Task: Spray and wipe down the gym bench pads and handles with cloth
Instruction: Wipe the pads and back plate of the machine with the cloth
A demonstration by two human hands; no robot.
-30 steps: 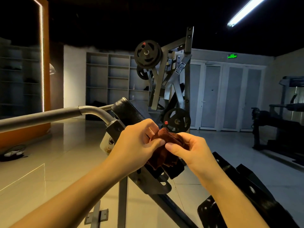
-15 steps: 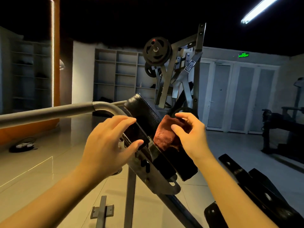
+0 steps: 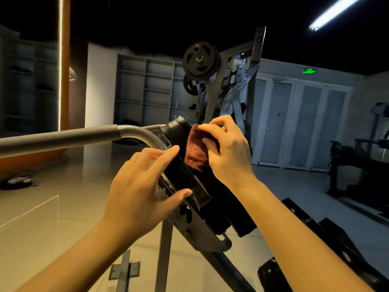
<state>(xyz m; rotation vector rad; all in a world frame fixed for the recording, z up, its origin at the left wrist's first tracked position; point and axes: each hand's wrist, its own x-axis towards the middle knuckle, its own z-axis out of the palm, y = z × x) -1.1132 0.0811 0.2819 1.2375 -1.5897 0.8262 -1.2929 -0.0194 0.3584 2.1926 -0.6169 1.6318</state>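
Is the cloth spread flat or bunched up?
Bunched: the right hand pinches the cloth in a folded wad against the pad.

Cloth (image 3: 194,153) partly behind right hand (image 3: 231,159)

Bare left hand (image 3: 139,186), right hand (image 3: 228,153); bare forearms (image 3: 84,256); nails (image 3: 186,192) seemingly short
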